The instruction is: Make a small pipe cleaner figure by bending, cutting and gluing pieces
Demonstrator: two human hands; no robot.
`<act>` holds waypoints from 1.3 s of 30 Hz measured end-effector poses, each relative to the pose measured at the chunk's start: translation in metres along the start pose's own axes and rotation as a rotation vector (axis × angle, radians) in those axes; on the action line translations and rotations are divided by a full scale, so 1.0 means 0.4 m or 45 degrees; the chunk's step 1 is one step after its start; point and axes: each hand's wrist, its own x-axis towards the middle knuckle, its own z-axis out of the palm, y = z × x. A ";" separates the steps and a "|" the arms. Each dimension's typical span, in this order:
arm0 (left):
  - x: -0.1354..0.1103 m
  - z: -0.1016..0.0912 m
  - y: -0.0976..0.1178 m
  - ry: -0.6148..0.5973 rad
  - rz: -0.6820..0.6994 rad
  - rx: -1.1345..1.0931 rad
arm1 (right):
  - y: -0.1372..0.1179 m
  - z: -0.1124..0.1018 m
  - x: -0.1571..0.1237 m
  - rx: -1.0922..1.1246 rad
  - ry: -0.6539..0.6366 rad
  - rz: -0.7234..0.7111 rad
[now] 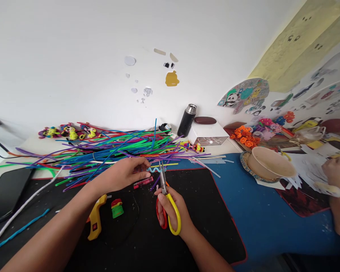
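Note:
My left hand [127, 173] pinches a short, wavy light-blue pipe cleaner [155, 169] above the black mat [192, 226]. My right hand [172, 206] grips red-and-yellow scissors [166, 206], blades pointing up beside the wavy piece. A pink stick [143, 183] lies on the mat just under my left fingers. A big heap of coloured pipe cleaners [107, 151] lies behind both hands.
A yellow glue gun [96, 221] and a small red-green piece [117, 208] lie on the mat at left. A black flask [187, 120], a white box [208, 134] and a beige bowl [269, 163] stand further back. Another person's hand [338, 172] works at the right edge.

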 end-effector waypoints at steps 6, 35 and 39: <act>0.004 0.010 0.005 0.024 0.004 -0.046 | 0.002 0.001 0.001 0.002 0.007 0.004; 0.010 0.029 -0.003 0.028 0.023 -0.099 | 0.006 -0.003 0.005 -0.031 -0.004 0.021; 0.009 0.029 -0.002 0.036 0.020 -0.101 | 0.006 -0.004 0.005 -0.036 0.003 0.021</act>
